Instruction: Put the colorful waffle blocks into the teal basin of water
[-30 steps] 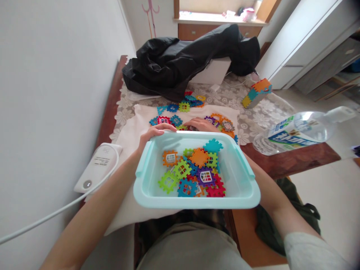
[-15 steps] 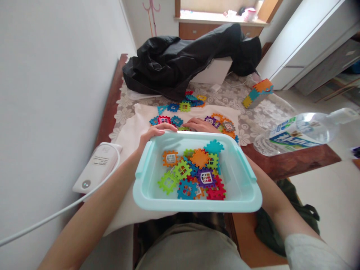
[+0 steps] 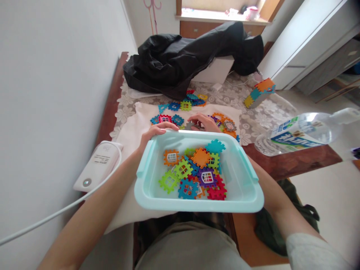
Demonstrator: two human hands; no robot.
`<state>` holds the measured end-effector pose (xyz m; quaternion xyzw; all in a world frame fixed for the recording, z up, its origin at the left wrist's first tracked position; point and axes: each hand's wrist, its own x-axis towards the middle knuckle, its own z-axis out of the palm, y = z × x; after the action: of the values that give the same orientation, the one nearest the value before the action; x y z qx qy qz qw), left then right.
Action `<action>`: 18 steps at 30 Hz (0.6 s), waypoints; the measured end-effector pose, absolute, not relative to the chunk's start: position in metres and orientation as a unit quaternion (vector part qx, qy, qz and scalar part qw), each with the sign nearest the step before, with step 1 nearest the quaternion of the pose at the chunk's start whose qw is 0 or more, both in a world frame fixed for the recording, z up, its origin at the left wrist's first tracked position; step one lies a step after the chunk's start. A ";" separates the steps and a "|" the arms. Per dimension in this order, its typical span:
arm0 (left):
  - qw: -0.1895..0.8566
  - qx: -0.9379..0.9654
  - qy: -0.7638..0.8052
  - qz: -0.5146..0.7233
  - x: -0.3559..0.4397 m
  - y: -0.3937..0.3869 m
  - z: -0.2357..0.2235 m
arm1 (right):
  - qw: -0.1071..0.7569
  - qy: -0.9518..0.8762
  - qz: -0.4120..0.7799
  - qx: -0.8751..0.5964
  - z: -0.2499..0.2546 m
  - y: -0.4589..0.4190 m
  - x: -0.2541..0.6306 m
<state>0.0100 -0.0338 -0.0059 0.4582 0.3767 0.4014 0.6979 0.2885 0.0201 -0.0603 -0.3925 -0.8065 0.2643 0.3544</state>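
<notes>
A pale turquoise plastic basin (image 3: 143,205) is tilted in front of my body, with several toothed interlocking plastic blocks lying in it, among them a purple block (image 3: 206,177) with a white window insert. My left hand (image 3: 157,132) grips the basin's far left rim, fingers over the edge. Beyond the far rim, my right hand (image 3: 205,122) has curled fingers around a grey toothed block (image 3: 191,125), partly hidden by the hand and rim. To the left of that hand lie a red window block (image 3: 165,119) and a blue block (image 3: 177,120); orange blocks (image 3: 230,133) lie to its right.
A white cloth (image 3: 126,129) covers part of the patterned tablecloth (image 3: 123,108). Black fabric (image 3: 168,67) drapes over a white box at the back. An assembled block box (image 3: 259,93) and a large clear bottle (image 3: 303,131) stand right. A white corded device (image 3: 97,165) sits left.
My right hand has lifted and curled its fingers, and a grey block now shows at its fingertips. My left hand still holds the basin, which has barely shifted.
</notes>
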 end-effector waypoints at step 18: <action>0.689 0.460 0.384 0.408 0.010 -0.036 -0.004 | 0.336 -0.809 0.321 -0.359 -0.063 0.024 0.291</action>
<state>0.0105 -0.0362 -0.0036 0.4604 0.3838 0.4077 0.6888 0.2914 0.0242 -0.0633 -0.3587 -0.8095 0.3213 0.3360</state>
